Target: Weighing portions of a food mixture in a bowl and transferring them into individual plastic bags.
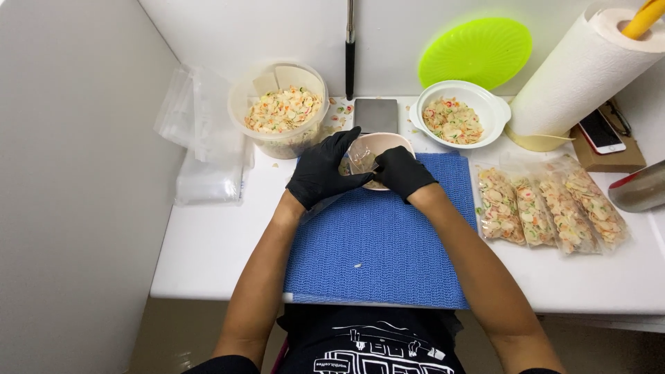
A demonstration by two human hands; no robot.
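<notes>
Both black-gloved hands met over a small pale pink bowl (pixel 379 147) at the far edge of the blue textured mat (pixel 388 242). Left hand (pixel 323 170) and right hand (pixel 402 172) pinched a thin clear plastic bag (pixel 361 158) held open at the bowl. The bag looked light, limp and slippery, best held at its mouth edges. Four filled bags (pixel 551 206) lay to the right.

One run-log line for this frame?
left hand: on clear bag | right hand: on clear bag | over bowl | on blue mat
</notes>
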